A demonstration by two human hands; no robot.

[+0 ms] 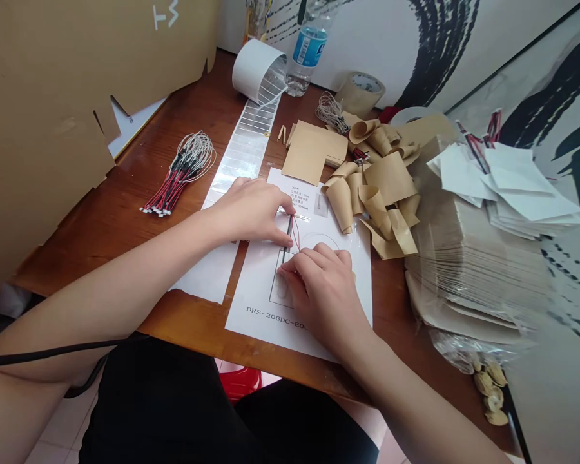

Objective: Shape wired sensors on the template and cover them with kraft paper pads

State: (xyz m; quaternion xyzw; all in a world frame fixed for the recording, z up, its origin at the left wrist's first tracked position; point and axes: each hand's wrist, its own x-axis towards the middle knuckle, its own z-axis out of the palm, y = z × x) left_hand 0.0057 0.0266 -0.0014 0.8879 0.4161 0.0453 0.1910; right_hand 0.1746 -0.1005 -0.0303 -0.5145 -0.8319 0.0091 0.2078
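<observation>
My left hand (258,209) rests on a printed white sheet (244,322). Its index fingertip and thumb are spaced apart along a thin cable (296,232) with dark and red wires, pressing it to the paper. Just below and to the right, my right hand (321,283) pinches the cable's lower part, where the fingers hide its end. Beneath the cable, the sheet carries a drawn rectangle, part of a circle and the text "DRS-206DC". A small clear pouch or label (320,205) lies near the sheet's top.
A bundle of cables (181,171) lies left. Behind are a label roll (254,67), water bottle (309,48) and tape roll (361,90). Brown paper pieces (386,187) and a tall bagged stack (478,270) with white slips (512,180) crowd the right. Cardboard (77,96) stands left.
</observation>
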